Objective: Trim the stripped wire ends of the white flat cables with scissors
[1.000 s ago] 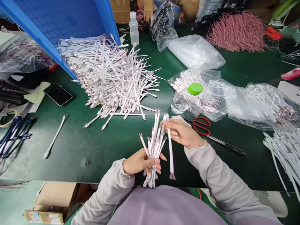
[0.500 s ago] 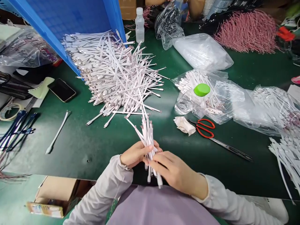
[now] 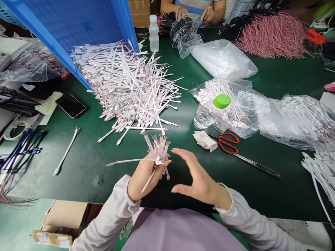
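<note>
On the dark green bench mat [image 3: 52, 184] I register a large heap of white flat cables [image 3: 128, 94] with silver-tipped ends. My left hand [image 3: 145, 177] is closed firmly around a small bundle of white flat cables [image 3: 158, 153], frayed pink wire ends upward, above the mat. My right hand [image 3: 199, 177] stands open and empty, just beside the bundle, with a crumpled white tissue [image 3: 205, 141] and red-handled steel scissors [image 3: 227, 143] beyond it

Red-handled scissors [image 3: 228, 143] beside crumpled tissue [image 3: 205, 141]; phone [image 3: 70, 105] on green mat [image 3: 86, 181]; pink wire bundle [image 3: 269, 36] at back.
</note>
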Available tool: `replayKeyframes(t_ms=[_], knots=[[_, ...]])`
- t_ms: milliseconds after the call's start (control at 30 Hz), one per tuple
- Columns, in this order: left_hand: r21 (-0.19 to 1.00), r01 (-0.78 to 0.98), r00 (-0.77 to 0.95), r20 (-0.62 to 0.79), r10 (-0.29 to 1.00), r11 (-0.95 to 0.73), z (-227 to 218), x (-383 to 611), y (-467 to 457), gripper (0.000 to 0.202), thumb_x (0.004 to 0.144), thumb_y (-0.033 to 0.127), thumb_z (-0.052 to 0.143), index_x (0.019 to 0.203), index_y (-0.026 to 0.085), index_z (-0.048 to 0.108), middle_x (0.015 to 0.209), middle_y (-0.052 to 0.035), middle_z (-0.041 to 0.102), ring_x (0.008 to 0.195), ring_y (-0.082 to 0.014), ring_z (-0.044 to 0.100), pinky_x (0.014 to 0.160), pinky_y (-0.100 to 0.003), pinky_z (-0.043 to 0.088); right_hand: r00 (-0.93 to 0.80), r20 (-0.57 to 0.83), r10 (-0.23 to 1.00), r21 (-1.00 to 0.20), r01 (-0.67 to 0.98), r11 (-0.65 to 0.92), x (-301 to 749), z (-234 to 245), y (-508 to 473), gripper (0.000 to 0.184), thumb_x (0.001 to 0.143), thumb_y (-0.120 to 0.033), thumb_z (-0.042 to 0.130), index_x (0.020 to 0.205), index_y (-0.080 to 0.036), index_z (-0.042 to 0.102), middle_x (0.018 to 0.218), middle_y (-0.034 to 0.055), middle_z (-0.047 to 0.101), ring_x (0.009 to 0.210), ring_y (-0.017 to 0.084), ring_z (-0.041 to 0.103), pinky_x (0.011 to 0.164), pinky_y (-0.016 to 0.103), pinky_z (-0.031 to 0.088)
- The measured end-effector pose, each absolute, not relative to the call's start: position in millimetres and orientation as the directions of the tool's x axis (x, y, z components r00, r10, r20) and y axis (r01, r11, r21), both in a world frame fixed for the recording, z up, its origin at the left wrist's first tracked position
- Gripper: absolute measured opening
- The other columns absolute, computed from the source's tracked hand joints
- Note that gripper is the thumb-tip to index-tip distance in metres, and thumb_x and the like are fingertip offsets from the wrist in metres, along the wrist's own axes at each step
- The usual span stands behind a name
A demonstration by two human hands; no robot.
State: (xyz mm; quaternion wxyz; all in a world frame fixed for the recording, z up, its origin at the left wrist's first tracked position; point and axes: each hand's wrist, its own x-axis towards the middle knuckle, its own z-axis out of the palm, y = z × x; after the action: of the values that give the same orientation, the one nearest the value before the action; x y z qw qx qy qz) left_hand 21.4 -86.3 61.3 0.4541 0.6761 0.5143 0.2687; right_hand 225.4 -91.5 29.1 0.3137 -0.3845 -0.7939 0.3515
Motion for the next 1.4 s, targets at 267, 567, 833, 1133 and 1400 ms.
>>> replayKeyframes(t_ms=[267, 567, 833, 1133, 1400], knots=[[0.637, 0.647, 0.267, 0.325, 0.907, -0.419, 51, 15, -85, 0.010, 0.087, 0.021, 0.055, 0.092, 0.021, 0.063, 0.097, -0.0066, 0.070, 0.092, -0.0208, 0.062, 0.083, -0.034, 0.049, -0.538, 0.216, 0.815, -0.738, 0.457, 0.497, 210, 4, -94, 0.085, 0.083, -0.047, 0.063, 0.149, -0.025, 0.013, 0.143, 0.0162, 0.040, 0.132, 0.031, 0.040, 0.104, 0.053, 0.042], [0.848, 0.290, 0.016, 0.459, 0.888, -0.444, 34, 20, -78, 0.022, 0.095, 0.031, 0.040, 0.096, 0.021, 0.060, 0.075, -0.0023, 0.067, 0.079, -0.0186, 0.067, 0.087, -0.043, 0.054, -0.031, 0.284, 0.958, -0.379, 0.914, 0.142, 285, -6, -53, 0.035, 0.089, -0.032, 0.054, 0.120, -0.017, 0.057, 0.106, 0.0151, 0.053, 0.099, 0.030, 0.055, 0.085, 0.045, 0.047], [0.914, 0.215, -0.059, 0.363, 0.930, -0.343, 35, 23, -73, 0.021, 0.093, 0.033, 0.047, 0.087, 0.018, 0.060, 0.075, -0.0025, 0.065, 0.082, -0.0194, 0.069, 0.083, -0.041, 0.056, 0.129, 0.507, 0.852, -0.319, 0.947, 0.047, 359, 12, -60, 0.014, 0.088, -0.023, 0.053, 0.097, -0.019, 0.063, 0.093, 0.0111, 0.062, 0.089, 0.025, 0.059, 0.079, 0.035, 0.047], [0.920, 0.164, 0.058, 0.352, 0.934, -0.356, 46, 29, -55, 0.021, 0.095, 0.030, 0.046, 0.094, 0.018, 0.063, 0.085, -0.0046, 0.069, 0.089, -0.0206, 0.070, 0.088, -0.041, 0.055, -0.073, 0.450, 0.890, -0.164, 0.973, 0.162, 396, 2, -76, 0.022, 0.090, -0.018, 0.045, 0.105, -0.018, 0.061, 0.096, 0.0105, 0.064, 0.088, 0.023, 0.061, 0.079, 0.035, 0.048], [0.854, -0.230, 0.248, -0.413, 0.876, 0.467, 49, 35, -28, 0.034, 0.080, 0.034, 0.069, 0.102, 0.014, 0.054, 0.089, -0.0084, 0.071, 0.074, -0.0190, 0.070, 0.069, -0.035, 0.060, -0.288, -0.044, 0.957, 0.098, 0.952, 0.291, 365, 8, -31, 0.027, 0.080, -0.003, 0.039, 0.100, -0.008, 0.057, 0.089, 0.0163, 0.060, 0.078, 0.027, 0.058, 0.071, 0.039, 0.046]])
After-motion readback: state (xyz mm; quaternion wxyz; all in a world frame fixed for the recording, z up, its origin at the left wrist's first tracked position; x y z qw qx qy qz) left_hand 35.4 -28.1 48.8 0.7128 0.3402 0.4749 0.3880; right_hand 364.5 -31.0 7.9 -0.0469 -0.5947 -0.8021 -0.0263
